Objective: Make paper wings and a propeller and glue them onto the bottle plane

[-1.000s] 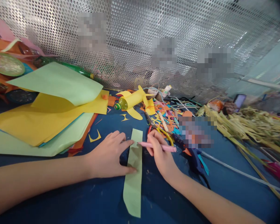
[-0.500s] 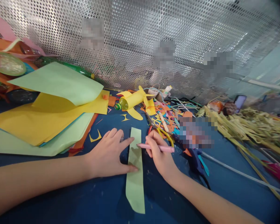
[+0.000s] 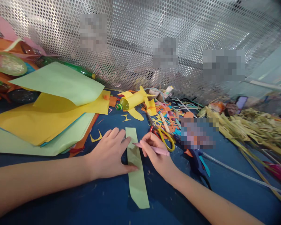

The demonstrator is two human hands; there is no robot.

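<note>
A long pale green paper strip (image 3: 138, 184) lies on the blue table, slightly slanted. My left hand (image 3: 109, 153) rests against it from the left, thumb and forefinger spread on the paper, the other fingers bent. In my right hand (image 3: 158, 154) a pink pen (image 3: 162, 151) is gripped, its tip at the strip's upper part; whether it touches the paper I cannot tell. Just beyond that hand lie scissors (image 3: 168, 139) with yellow and red handles. Farther back, a plastic bottle wrapped in yellow paper (image 3: 136, 99) with fin-like pieces lies on its side, its green cap facing left.
Stacked yellow and green paper sheets (image 3: 37, 122) cover the left side. Coloured paper scraps (image 3: 170, 114) lie behind the scissors. A dark blue glue gun (image 3: 196, 161) and dried husks (image 3: 255, 128) are at right. A perforated metal screen (image 3: 135, 34) stands along the back.
The green strip has turned a little, its far end to the left and its near end to the right. My right hand and the pen have shifted slightly left.
</note>
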